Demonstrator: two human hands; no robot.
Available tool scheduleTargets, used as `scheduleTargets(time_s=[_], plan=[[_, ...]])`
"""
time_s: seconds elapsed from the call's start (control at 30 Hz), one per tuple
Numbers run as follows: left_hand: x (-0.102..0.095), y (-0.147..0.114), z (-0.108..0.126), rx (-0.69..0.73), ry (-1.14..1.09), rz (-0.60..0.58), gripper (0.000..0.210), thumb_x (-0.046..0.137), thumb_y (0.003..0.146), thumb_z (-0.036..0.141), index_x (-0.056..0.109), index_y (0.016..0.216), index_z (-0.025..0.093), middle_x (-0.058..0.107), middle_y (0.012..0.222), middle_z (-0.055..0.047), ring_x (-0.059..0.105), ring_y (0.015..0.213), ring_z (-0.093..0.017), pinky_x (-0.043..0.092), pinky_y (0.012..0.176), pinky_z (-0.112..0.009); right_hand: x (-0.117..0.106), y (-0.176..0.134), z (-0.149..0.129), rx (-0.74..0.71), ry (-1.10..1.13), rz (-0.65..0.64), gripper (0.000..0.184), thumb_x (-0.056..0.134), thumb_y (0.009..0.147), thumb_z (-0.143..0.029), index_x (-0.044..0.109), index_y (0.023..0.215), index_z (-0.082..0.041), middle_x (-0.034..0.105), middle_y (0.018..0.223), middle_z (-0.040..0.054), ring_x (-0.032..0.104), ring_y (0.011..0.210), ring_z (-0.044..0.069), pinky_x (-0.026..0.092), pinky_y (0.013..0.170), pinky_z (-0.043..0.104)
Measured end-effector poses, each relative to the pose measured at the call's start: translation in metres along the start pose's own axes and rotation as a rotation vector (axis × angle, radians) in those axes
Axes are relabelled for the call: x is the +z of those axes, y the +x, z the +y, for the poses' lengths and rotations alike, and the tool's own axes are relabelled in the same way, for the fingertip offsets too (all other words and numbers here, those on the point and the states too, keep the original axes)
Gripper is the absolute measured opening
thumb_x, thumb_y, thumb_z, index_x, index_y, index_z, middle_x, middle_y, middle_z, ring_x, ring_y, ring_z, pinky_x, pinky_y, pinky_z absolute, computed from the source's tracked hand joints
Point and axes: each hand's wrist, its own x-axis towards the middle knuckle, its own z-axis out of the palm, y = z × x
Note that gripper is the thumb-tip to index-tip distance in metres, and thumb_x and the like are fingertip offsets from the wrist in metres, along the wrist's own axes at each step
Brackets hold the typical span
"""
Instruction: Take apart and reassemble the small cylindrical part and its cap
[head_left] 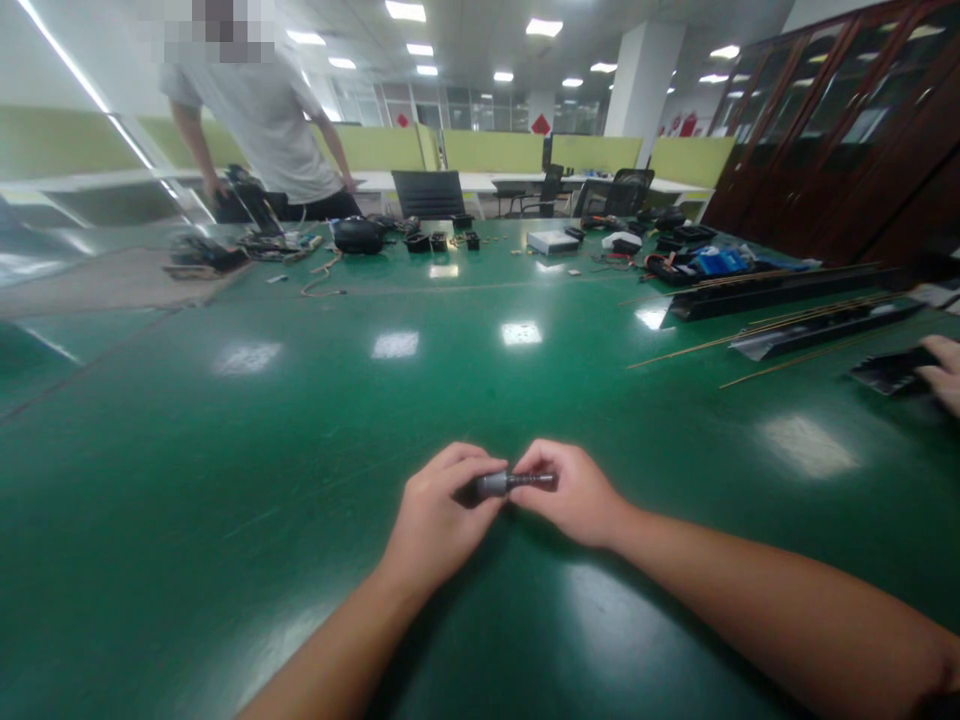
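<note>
Close above the green tabletop (315, 450), a small grey-and-black cylinder (493, 485) with a thin dark ribbed shaft lies between my two hands. My left hand (442, 500) is closed around its thicker grey end. The fingertips of my right hand (574, 495) pinch the dark shaft (534, 480) on the right side. The piece is held roughly level, pointing left to right. My fingers cover both of its ends in part, and its exact kind cannot be made out.
Long black channels (780, 295) with thin brass-coloured rods lie at the right. Beside them another person's hand (943, 370) touches a black piece (889, 370). A white box (553, 242), a black case (358, 236) and loose parts line the far edge. A person (262, 120) stands beyond, at left.
</note>
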Motion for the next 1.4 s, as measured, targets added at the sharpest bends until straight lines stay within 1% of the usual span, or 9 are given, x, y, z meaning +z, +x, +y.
scheduleTargets(time_s=[0.37, 0.53, 0.77, 1.4], plan=[[-0.0040, 0.0018, 0.0012, 0.008, 0.015, 0.000, 0.018, 0.068, 0.080, 0.016, 0.075, 0.096, 0.022, 0.070, 0.096, -0.005, 0.066, 0.087, -0.017, 0.054, 0.078, -0.026, -0.0007, 0.0001, -0.0022, -0.004, -0.028, 0.003, 0.010, 0.072, 0.074, -0.019, 0.062, 0.079, -0.017, 0.067, 0.074, -0.0004, 0.062, 0.068, 0.016, 0.048, 0.065, 0.026], [-0.0047, 0.0014, -0.0004, 0.023, 0.027, 0.000, 0.018, 0.069, 0.080, 0.016, 0.075, 0.096, 0.023, 0.070, 0.096, -0.004, 0.066, 0.088, -0.016, 0.053, 0.078, -0.026, -0.0009, -0.0008, -0.0016, -0.002, -0.030, 0.002, 0.012, 0.072, 0.073, -0.019, 0.062, 0.080, -0.018, 0.067, 0.075, -0.0008, 0.062, 0.068, 0.015, 0.049, 0.066, 0.027], [-0.0050, 0.0005, -0.0007, 0.008, 0.015, 0.003, 0.018, 0.070, 0.080, 0.016, 0.075, 0.096, 0.023, 0.070, 0.097, -0.003, 0.066, 0.088, -0.015, 0.053, 0.079, -0.025, 0.0004, -0.0008, 0.0012, 0.004, 0.026, 0.007, 0.015, 0.073, 0.076, -0.024, 0.061, 0.080, -0.017, 0.066, 0.076, 0.0002, 0.061, 0.069, 0.015, 0.049, 0.066, 0.027], [-0.0092, 0.0019, -0.0004, 0.016, 0.046, 0.035, 0.016, 0.069, 0.082, 0.019, 0.075, 0.096, 0.022, 0.070, 0.095, -0.004, 0.067, 0.086, -0.017, 0.055, 0.078, -0.026, -0.0003, 0.0004, 0.0016, 0.057, 0.029, 0.039, 0.014, 0.073, 0.075, -0.024, 0.062, 0.080, -0.018, 0.065, 0.070, -0.0011, 0.058, 0.063, 0.014, 0.045, 0.061, 0.026]])
